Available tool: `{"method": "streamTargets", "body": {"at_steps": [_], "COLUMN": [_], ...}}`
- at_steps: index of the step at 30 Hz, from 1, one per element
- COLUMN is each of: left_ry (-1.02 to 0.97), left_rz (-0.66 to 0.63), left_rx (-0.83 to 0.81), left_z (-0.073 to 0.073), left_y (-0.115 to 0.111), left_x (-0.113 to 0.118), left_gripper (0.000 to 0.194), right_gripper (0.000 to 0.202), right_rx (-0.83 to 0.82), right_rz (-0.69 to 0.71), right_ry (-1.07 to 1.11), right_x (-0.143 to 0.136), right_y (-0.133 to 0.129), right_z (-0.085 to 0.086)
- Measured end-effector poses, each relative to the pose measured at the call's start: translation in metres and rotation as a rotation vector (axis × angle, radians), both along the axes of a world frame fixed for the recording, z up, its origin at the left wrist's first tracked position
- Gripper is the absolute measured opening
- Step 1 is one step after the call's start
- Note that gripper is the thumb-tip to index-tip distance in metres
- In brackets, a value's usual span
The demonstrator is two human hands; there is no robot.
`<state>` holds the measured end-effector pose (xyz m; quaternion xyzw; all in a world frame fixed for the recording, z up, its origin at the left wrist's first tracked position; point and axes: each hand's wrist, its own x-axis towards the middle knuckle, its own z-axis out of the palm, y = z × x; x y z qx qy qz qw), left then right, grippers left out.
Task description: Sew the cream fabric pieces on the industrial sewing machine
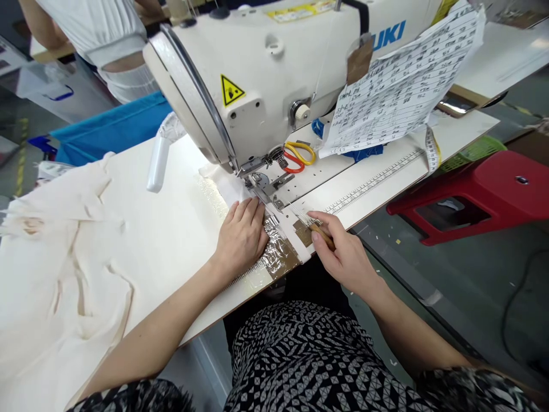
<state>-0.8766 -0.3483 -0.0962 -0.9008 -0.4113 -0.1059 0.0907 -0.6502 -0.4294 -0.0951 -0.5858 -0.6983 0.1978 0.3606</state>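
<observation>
A white sewing machine stands over the table. My left hand lies palm down just in front of its needle area, fingers stretched forward over white fabric. In my right hand is a wooden-handled awl, its thin metal tip pointing toward the machine's plate. Between my hands a narrow white strip runs from the plate to the table edge, beside brown tape. The needle tip is too small to make out.
Red-and-yellow-handled scissors lie behind the plate. Cream fabric spreads over the left side. A written sheet hangs at the right of the machine, above a printed ruler. A red stool stands at right; another person is at upper left.
</observation>
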Motion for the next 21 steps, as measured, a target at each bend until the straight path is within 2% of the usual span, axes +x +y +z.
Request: {"method": "streamTargets", "body": {"at_steps": [4, 10, 13, 16, 21], "left_ry": [-0.054, -0.124, -0.142, -0.154, -0.184], "left_rz": [0.008, -0.010, 0.011, 0.011, -0.021], "left_rx": [-0.038, -0.037, -0.026, -0.026, -0.041], "left_z": [-0.004, -0.010, -0.010, -0.010, -0.011], "left_y": [0.005, 0.016, 0.022, 0.027, 0.031], "left_x": [-0.002, -0.006, -0.008, -0.010, -0.013], "left_gripper": [0.051, 0.049, 0.046, 0.043, 0.043], "right_gripper": [0.020, 0.018, 0.022, 0.030, 0.039], "right_rx": [0.108, 0.302, 0.375, 0.419, 0.345], "right_rz": [0.062, 0.230, 0.255, 0.224, 0.188], "right_ry": [0.095, 0.139, -0.015, -0.222, -0.415], "right_x": [-0.005, -0.023, -0.036, -0.047, -0.059], "right_y": [0.005, 0.024, 0.036, 0.046, 0.055], "right_z": [-0.002, -0.007, -0.010, -0.011, -0.011]}}
